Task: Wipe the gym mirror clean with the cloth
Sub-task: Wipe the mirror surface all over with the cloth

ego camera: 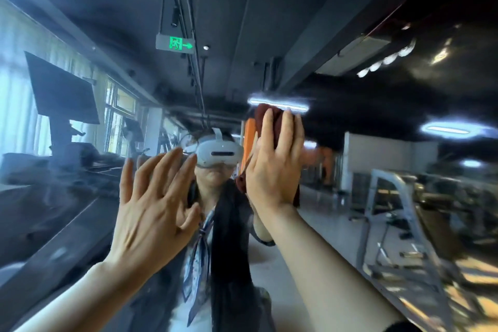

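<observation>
The dark red cloth (272, 118) lies flat against the gym mirror (350, 35), just above the centre of the view, pinned there by the right hand (275, 170). That hand presses it with straight fingers held close together, and the cloth's edges show above the fingertips and below the palm. The left hand (153, 205) is raised beside it, to the left and lower, fingers spread and holding nothing; whether it touches the glass cannot be told. The mirror reflects a person in a white headset (218, 151), a green exit sign (175, 44) and gym machines (404, 210).
</observation>
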